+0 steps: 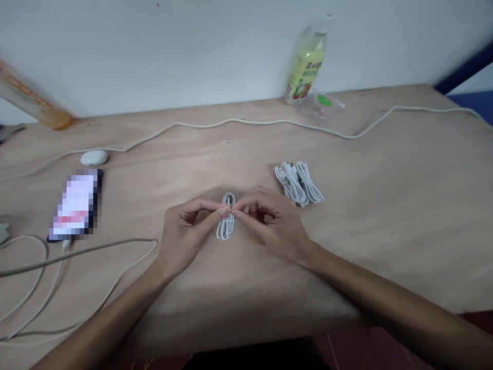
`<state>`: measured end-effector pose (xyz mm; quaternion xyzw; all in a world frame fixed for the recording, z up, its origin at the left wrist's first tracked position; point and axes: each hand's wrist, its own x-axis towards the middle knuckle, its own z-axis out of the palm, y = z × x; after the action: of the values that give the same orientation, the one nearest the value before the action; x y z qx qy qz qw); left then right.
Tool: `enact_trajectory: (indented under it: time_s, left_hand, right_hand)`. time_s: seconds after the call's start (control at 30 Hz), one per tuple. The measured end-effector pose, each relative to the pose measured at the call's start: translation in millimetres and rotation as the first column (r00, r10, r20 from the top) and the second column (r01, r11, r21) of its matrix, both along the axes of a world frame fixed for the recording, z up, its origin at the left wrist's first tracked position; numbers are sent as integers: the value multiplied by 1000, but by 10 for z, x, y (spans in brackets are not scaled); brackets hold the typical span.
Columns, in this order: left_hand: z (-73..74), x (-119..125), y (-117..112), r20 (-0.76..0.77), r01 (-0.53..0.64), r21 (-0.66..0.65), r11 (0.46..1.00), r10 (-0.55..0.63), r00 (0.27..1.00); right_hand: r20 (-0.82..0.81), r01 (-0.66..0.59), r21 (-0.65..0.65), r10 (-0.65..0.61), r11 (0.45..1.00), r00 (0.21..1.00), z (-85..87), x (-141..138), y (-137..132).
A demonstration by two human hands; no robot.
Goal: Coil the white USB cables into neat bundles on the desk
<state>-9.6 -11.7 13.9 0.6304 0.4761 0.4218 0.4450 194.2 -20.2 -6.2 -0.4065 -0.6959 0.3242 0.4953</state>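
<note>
A coiled white cable (225, 231) lies on the wooden table directly in front of me, its loops running lengthwise away from me. A thin white tie (231, 220) crosses its middle. Above the coil, thumb and forefinger of my left hand (188, 228) are pinched together. My right hand (273, 221) pinches the same way from the other side, and the fingertips of both hands meet. They seem to grip the ends of the tie, which are mostly hidden by the fingers. To the right, several bundled white cables (299, 184) lie side by side.
Short thin white strips (231, 143) lie beyond the coil. A long white cord (265, 122) crosses the table's back. A yellow-green bottle (307, 69) and clear plastic packaging (323, 104) stand near the wall. Left are a phone (75, 205), white case (94, 157) and orange bottle (36, 97).
</note>
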Motion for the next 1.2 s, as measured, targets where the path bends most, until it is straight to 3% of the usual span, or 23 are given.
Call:
enact_trajectory:
  time_s: [0.37,0.53,0.63,0.73,0.9,1.1,1.2]
  left_hand:
    - [-25,16,-15,-144,-12,198,980,41,989]
    - [-60,8,-30,-279,40,405,914,82,957]
    - [-75,1,-34,-326,60,456,888,104,940]
    - [-69,1,-33,-315,53,428,902,94,944]
    - [-22,0,-20,-220,45,256,966,13,975]
    - [-24,9,-3,-169,134,190,973,-102,980]
    - [-28,18,-7,-138,105,175,979,-81,987]
  right_hand:
    - [175,-10,200,-25,980,984,-35,37,40]
    - [250,-15,223,-42,975,967,-52,59,54]
    - [236,-12,223,-42,975,971,-67,61,60]
    - [211,-14,200,-29,980,977,-69,55,59]
    - [159,60,146,-84,987,984,-45,45,40]
    - [91,98,164,-114,982,989,-23,30,32]
    - [8,79,20,-79,997,997,-28,15,27]
